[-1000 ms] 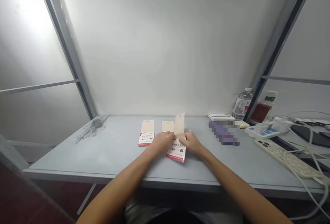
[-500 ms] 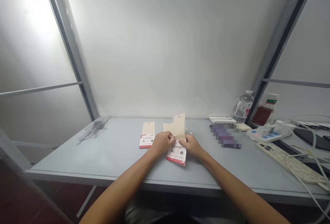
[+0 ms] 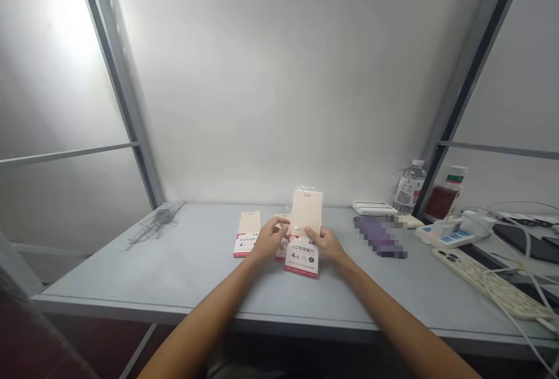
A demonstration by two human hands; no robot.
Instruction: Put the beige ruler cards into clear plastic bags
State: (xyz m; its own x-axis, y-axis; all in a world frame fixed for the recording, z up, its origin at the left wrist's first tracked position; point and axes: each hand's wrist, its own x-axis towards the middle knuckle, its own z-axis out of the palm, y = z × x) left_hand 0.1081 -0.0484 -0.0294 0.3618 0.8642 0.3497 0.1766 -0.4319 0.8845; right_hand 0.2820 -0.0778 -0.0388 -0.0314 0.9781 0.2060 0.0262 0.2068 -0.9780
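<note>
My right hand [image 3: 328, 244] grips a ruler set packet [image 3: 304, 251] by its right edge, thumb across the front. The packet is tilted up, with a cream upper part, a white label with Chinese print and a "4", a red lower strip and a clear plastic sleeve showing above the top. My left hand [image 3: 271, 237] is beside the packet's left edge, fingers bent and apart, holding nothing that I can see. Behind it a second ruler set packet [image 3: 282, 254] lies on the table, partly hidden. Farther left lies a third ruler set packet [image 3: 247, 244].
Crumpled clear plastic [image 3: 159, 225] lies at the table's [image 3: 174, 274] far left. At right are a purple pouch-like thing [image 3: 379, 238], partly pixelated, a white flat device [image 3: 374, 209], a water bottle [image 3: 409, 187], a bottle of red liquid [image 3: 444, 194], a power strip [image 3: 454, 233], a phone case [image 3: 484, 280] and cables.
The cream upper part, folded up and angled before, now lies flat in line with the packet's label. My left hand has come off the packet; my right thumb rests higher on its front.
</note>
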